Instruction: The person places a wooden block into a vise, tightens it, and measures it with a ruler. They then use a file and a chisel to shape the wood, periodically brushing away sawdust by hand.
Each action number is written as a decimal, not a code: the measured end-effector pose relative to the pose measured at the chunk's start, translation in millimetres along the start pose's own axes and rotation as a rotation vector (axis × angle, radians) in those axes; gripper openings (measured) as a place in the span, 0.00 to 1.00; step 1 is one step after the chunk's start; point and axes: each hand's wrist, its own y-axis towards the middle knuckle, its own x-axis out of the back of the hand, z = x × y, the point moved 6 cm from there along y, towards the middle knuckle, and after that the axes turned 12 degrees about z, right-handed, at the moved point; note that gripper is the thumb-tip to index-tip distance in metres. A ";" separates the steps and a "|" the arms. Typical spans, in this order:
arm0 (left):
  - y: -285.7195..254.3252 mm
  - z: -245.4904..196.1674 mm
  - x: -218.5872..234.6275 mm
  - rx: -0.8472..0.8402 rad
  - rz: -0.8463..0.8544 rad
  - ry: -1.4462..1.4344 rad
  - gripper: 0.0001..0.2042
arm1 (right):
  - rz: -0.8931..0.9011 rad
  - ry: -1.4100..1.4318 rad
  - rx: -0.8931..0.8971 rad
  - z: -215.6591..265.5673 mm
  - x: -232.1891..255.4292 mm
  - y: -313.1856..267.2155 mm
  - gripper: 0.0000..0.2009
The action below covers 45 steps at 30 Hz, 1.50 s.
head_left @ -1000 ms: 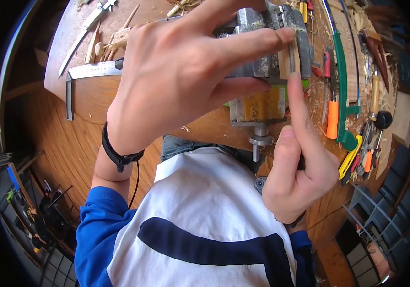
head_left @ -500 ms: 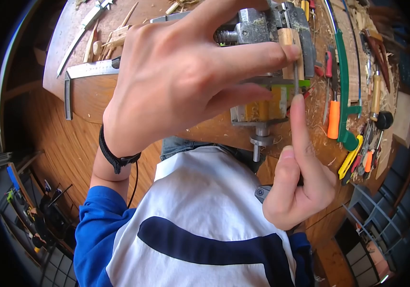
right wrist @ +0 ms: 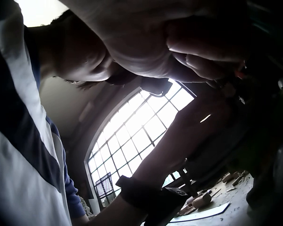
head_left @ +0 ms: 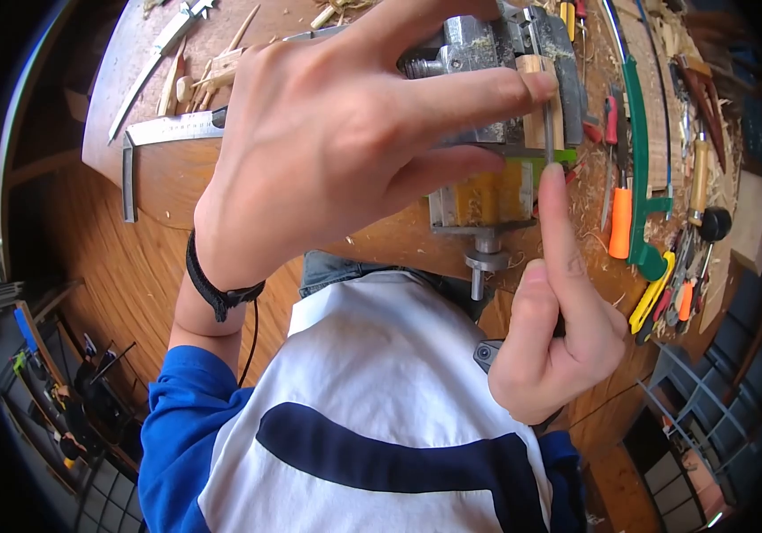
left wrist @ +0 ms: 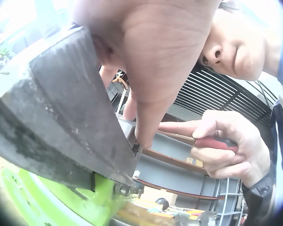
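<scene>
In the head view, my left hand (head_left: 337, 133) reaches over the metal vise (head_left: 479, 40), fingers spread. One fingertip rests on a thin metal tool (head_left: 549, 133) lying along a pale wood piece (head_left: 534, 131) between the jaws. My right hand (head_left: 563, 342) is nearer the body, index finger extended along the tool, other fingers curled. The left wrist view shows that hand (left wrist: 236, 146) gripping a red handle (left wrist: 216, 144). Beside the vise's dark jaw (left wrist: 75, 103) is my left hand (left wrist: 155, 52). The right wrist view is dark; the tool's contact with the wood is unclear there.
A metal square (head_left: 172, 130) and carved wood pieces lie left on the bench (head_left: 168, 182). Right of the vise are an orange-handled tool (head_left: 619, 222), a green-framed saw (head_left: 638, 160), a yellow cutter (head_left: 650, 293) and wood shavings. The vise's screw handle (head_left: 477, 275) projects toward the body.
Since the earliest frame my right hand has drawn back toward the body, then shifted slightly forward again, leaving more of the tool exposed. My left hand has barely moved, its fingertip now slightly lower.
</scene>
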 end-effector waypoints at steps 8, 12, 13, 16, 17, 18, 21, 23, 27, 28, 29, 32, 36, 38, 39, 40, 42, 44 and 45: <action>-0.6 2.2 -4.2 -0.075 -0.127 -0.072 0.27 | 0.006 -0.031 0.065 -2.2 1.4 -5.9 0.24; 1.4 2.6 -7.7 -0.111 -0.190 -0.107 0.27 | 0.020 0.017 -0.024 -0.6 1.1 2.1 0.25; 2.0 3.8 -8.7 -0.121 -0.205 -0.116 0.27 | 0.011 0.030 -0.017 -1.3 0.0 6.4 0.25; 7.8 3.2 -13.7 -0.149 -0.250 -0.141 0.27 | -0.011 0.028 -0.011 -2.1 -1.2 13.5 0.24; 7.1 4.1 -13.7 -0.157 -0.266 -0.148 0.27 | -0.017 0.021 -0.009 -2.0 -1.2 14.8 0.24; 7.0 4.9 -14.1 -0.165 -0.282 -0.155 0.27 | -0.020 0.015 0.011 -2.3 -1.4 15.3 0.24; 7.0 6.2 -14.6 -0.196 -0.331 -0.177 0.27 | -0.030 -0.003 0.034 -2.8 -1.5 13.9 0.24; 4.4 -0.3 -3.7 -0.061 -0.060 -0.075 0.26 | -0.027 -0.014 0.008 0.0 -1.3 11.1 0.24; 15.4 -22.3 35.4 -0.021 -0.003 -0.164 0.26 | -0.003 -0.041 0.033 -1.8 0.2 -3.9 0.24; 15.5 -22.3 35.0 -0.022 -0.004 -0.166 0.26 | 0.003 -0.042 0.030 -1.2 0.8 -5.7 0.24; 15.3 -22.5 35.2 -0.030 -0.019 -0.159 0.26 | 0.007 -0.042 0.027 -1.1 1.0 -6.4 0.24; 14.4 -22.4 34.5 -0.052 -0.061 -0.137 0.26 | 0.015 -0.044 0.070 -2.4 0.8 -5.7 0.24; 12.6 -20.7 30.2 -0.078 -0.117 -0.106 0.26 | 0.016 -0.033 0.011 -0.2 1.0 -2.4 0.25; 11.7 -20.0 26.9 -0.093 -0.144 -0.091 0.26 | -0.007 -0.006 0.012 -2.5 -1.3 4.1 0.25; 10.9 -19.6 25.3 -0.100 -0.158 -0.083 0.26 | -0.012 -0.013 0.015 -2.7 -1.7 6.7 0.25; 9.8 -19.0 23.8 -0.107 -0.171 -0.073 0.26 | -0.017 -0.019 0.019 -2.4 -1.6 9.5 0.25; 7.0 -17.6 21.2 -0.120 -0.199 -0.054 0.26 | -0.010 -0.022 0.011 -1.1 -1.4 11.1 0.25; 3.7 -7.5 6.2 -0.050 -0.053 -0.012 0.26 | 0.014 -0.018 -0.016 -1.0 -1.3 10.4 0.25; 5.0 -5.2 2.8 -0.015 0.020 0.009 0.26 | -0.018 -0.026 0.040 -0.9 -1.1 9.7 0.24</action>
